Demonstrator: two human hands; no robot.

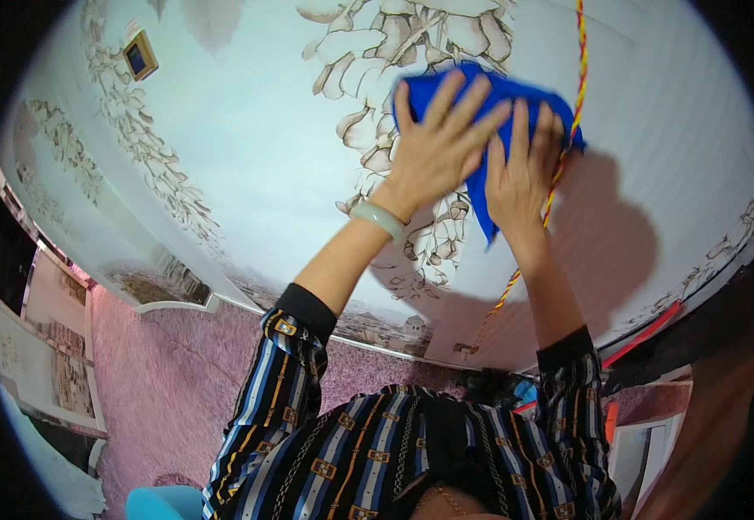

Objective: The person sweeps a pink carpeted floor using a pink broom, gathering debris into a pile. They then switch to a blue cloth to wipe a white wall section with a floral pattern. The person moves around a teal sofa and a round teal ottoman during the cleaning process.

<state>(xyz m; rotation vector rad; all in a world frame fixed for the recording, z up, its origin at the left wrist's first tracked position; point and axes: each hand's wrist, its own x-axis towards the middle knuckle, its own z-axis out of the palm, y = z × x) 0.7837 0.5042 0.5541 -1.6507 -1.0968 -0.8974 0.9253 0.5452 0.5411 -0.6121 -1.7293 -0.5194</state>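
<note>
A blue cloth (489,82) is spread against a pale wall (247,147) printed with brown flower drawings. My left hand (437,143) lies on the cloth's left part with its fingers spread, a pale bangle at the wrist. On the right side of the cloth rests my right hand (526,169), fingers stretched upward and slightly blurred. Both palms face the wall and are hidden. One corner of the cloth hangs down between the two hands. A twisted red-and-yellow cord (581,69) runs down the wall, passing close beside my right hand.
A small gold-framed switch or panel (140,56) sits on the wall at upper left. Pink carpet (160,373) covers the floor below. A light blue rounded object (165,503) stands at the lower left. Dark items and a red strip (641,336) lie at lower right.
</note>
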